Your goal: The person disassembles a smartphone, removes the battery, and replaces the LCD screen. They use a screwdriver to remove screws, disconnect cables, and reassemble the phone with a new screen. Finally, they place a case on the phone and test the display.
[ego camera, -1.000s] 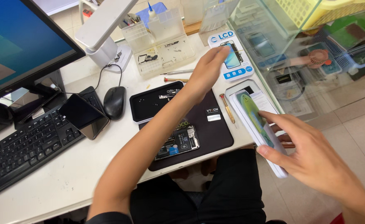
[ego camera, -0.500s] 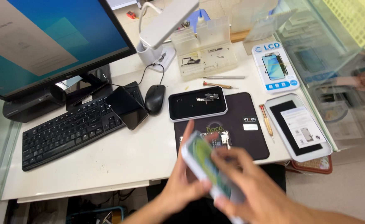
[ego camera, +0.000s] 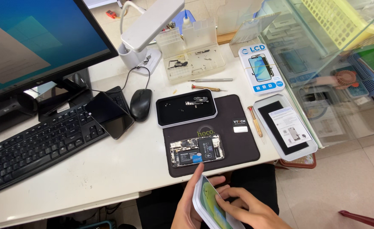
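Below the desk's front edge, my left hand (ego camera: 186, 210) grips a white-framed replacement phone screen (ego camera: 207, 202) with a green picture, tilted on edge. My right hand (ego camera: 247, 208) rests its fingers on the screen's face and lower end. Just beyond my fingertips, an opened phone (ego camera: 197, 150) with its insides showing lies on a black work mat (ego camera: 238, 144). A black tray (ego camera: 187, 108) with small metal parts sits at the mat's far-left corner.
A white tray with a black insert and a paper slip (ego camera: 285, 126) lies right of the mat, a screen box (ego camera: 261, 68) behind it. Screwdrivers (ego camera: 255, 121), a mouse (ego camera: 140, 104), a dark phone (ego camera: 109, 114), a keyboard (ego camera: 42, 142), a monitor, a lamp and a clear parts organizer (ego camera: 193, 55) fill the desk.
My left hand came back from the far side of the desk. Both hands now hold the screen low in front of me, moved there from the right.
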